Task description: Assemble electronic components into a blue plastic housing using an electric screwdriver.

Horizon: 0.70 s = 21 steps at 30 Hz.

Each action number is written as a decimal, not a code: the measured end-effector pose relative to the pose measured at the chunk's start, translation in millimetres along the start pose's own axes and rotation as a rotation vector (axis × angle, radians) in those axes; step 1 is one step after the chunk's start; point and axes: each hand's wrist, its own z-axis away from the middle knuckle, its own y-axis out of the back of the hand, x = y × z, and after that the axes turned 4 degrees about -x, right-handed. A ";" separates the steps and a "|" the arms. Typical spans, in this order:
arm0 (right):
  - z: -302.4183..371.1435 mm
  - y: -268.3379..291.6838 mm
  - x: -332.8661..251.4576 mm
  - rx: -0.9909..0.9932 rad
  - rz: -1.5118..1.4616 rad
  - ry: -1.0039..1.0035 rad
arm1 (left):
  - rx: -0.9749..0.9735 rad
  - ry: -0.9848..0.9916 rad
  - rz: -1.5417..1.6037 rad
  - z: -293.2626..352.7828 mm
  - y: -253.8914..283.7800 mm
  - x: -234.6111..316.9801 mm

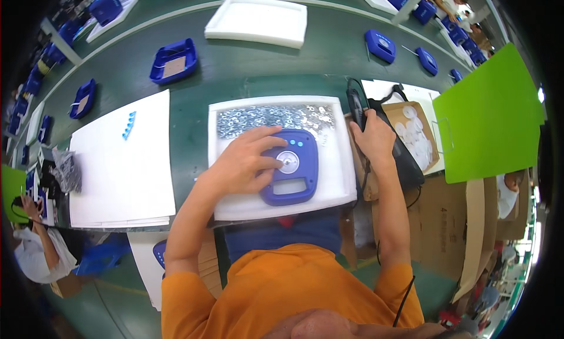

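Note:
A blue plastic housing (306, 157) with a slot-shaped opening, light-blue dots and a round clear disc (288, 162) lies in a white foam tray (341, 180). My left hand (249, 160) rests over the housing's left side, fingers apart, with fingertips at the disc's edge and near the dots. Whether a small part sits under those fingertips is hidden. Behind the housing, many small shiny metal pieces (252, 117) cover the tray's far part. To the right, my right hand (376, 138) is closed around a black corded handheld tool (356, 101), upright beside a black case (405, 163).
An open box of round white discs (414, 136) stands right, beside a green panel (487, 116). White sheets (126, 174) with a blue strip lie left. Beyond, blue housings (173, 61) and a foam tray (258, 22) sit on the green belt. A cardboard box (437, 227) stands lower right.

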 end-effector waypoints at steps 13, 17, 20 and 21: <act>31.0 123.1 -31.7 0.262 -1.630 -0.094 | 0.021 0.030 -0.007 12.8 1.1 -13.4; 59.3 119.3 -62.6 0.107 -1.935 0.011 | 0.029 0.036 -0.013 13.3 -3.1 -14.4; 72.0 94.0 -98.4 0.165 -2.035 0.222 | 0.035 0.030 -0.009 11.1 -4.9 -12.8; 73.7 87.5 -113.4 0.202 -1.974 0.280 | 0.035 0.033 -0.005 12.4 -4.9 -12.1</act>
